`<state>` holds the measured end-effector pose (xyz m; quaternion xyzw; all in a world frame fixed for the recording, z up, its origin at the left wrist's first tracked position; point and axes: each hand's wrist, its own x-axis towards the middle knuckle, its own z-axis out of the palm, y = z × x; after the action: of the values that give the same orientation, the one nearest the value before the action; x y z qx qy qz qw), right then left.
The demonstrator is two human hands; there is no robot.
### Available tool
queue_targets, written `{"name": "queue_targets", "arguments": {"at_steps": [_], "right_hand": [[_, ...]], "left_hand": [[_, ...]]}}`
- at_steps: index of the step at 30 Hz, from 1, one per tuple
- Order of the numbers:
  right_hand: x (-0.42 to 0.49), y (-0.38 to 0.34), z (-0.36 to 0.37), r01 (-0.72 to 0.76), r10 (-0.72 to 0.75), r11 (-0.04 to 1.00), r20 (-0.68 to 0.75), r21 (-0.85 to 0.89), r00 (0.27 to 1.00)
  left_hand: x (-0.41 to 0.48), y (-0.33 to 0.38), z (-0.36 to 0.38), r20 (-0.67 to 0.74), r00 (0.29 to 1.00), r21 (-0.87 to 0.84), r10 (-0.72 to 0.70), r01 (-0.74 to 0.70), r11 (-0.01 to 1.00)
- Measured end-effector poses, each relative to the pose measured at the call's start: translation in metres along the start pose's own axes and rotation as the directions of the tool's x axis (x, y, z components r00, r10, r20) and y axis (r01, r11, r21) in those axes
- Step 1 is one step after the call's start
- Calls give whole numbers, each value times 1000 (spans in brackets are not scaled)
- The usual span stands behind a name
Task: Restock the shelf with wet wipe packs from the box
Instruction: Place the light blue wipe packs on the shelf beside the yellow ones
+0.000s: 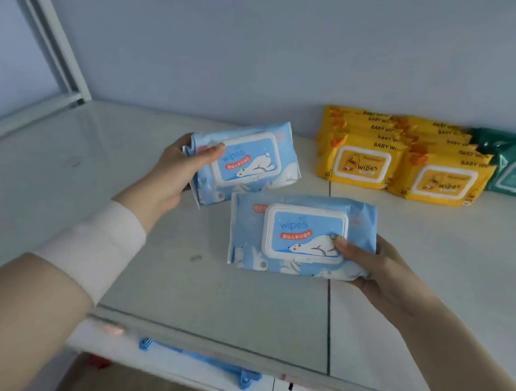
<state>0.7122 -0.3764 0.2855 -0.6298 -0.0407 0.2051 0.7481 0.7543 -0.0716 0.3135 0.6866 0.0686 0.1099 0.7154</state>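
I hold two light blue wet wipe packs with a polar bear on the lid above the white shelf. My left hand grips the farther blue pack by its left end, thumb on top. My right hand grips the nearer blue pack by its right end, thumb pressing on the lid. Both packs hover over the shelf's middle, lids up. The box is out of sight.
Two rows of yellow baby wipe packs stand at the back right of the shelf, with green packs beside them at the far right. A white shelf post rises at the left. A blue clip hangs on the shelf's front rail.
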Motion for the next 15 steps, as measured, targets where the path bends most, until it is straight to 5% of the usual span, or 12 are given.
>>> {"name": "queue_targets", "arguments": {"at_steps": [15], "right_hand": [[169, -17, 21, 123, -105, 988, -174, 93, 979]], "left_hand": [[245, -45, 29, 397, 908, 93, 134, -185, 978]]}}
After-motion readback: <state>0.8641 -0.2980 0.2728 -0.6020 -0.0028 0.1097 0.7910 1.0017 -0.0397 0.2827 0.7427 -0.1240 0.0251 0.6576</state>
